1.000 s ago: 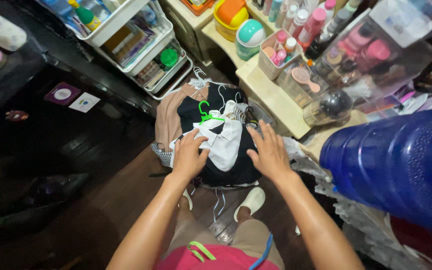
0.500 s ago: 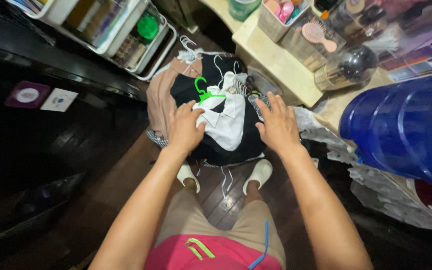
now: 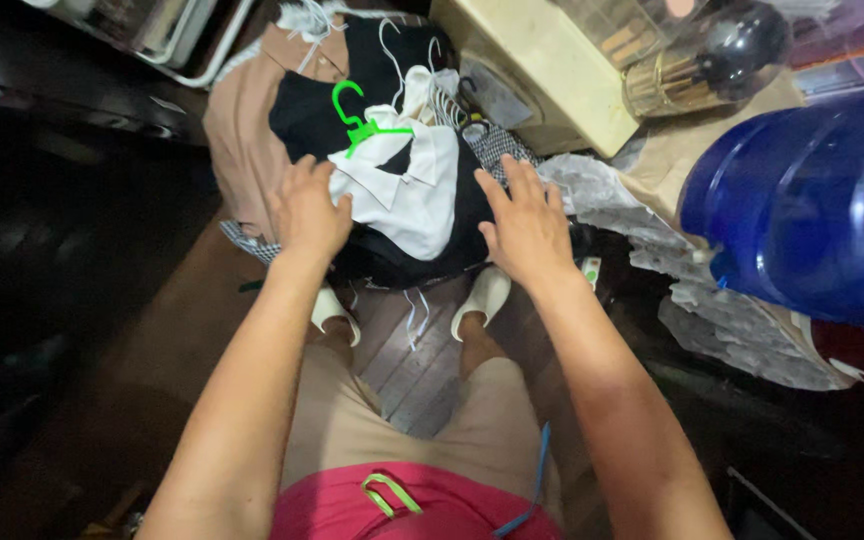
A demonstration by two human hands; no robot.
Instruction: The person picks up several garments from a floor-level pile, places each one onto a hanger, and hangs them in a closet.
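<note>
Now we press our left hand (image 3: pixel 310 210) and right hand (image 3: pixel 524 225), both open and flat, on the clothes (image 3: pixel 402 190) heaped on the floor. Next, we likely must grab them.

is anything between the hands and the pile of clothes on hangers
Nothing visible. The left hand rests on the white collared garment atop the pile, below the green hanger. The right hand lies on the black clothes beside it.
</note>
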